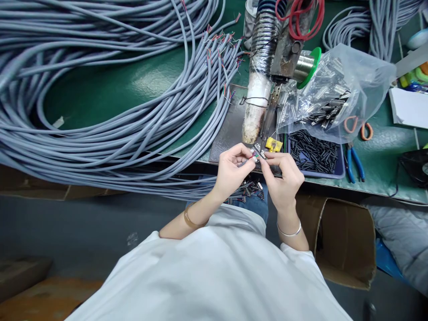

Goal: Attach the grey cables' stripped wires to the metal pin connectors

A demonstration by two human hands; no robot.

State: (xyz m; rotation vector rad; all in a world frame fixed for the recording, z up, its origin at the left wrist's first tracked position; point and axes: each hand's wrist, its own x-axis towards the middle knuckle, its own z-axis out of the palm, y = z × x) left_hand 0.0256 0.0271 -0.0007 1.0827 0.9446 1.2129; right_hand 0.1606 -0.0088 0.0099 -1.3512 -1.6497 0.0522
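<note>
My left hand (232,171) pinches the end of a grey cable, whose stripped coloured wires (256,158) show at the fingertips. My right hand (282,178) has its thumb and fingers closed at a small metal multi-pin connector (258,150). Wires and connector meet between both hands, but I cannot tell whether they are joined. Just beyond the fingertips, a soldering iron (272,107) points down from a clamp, beside a yellow piece (274,144). Below the hands, several connectors (252,188) on wired cables rest near my lap.
Grey cables (133,133) cover the left of the green table. A ribbed duct (264,40) comes down beside a solder spool (306,67). To the right are a clear bag of connectors (334,102), a tray (339,175) of small black parts and blue-handled cutters (354,162).
</note>
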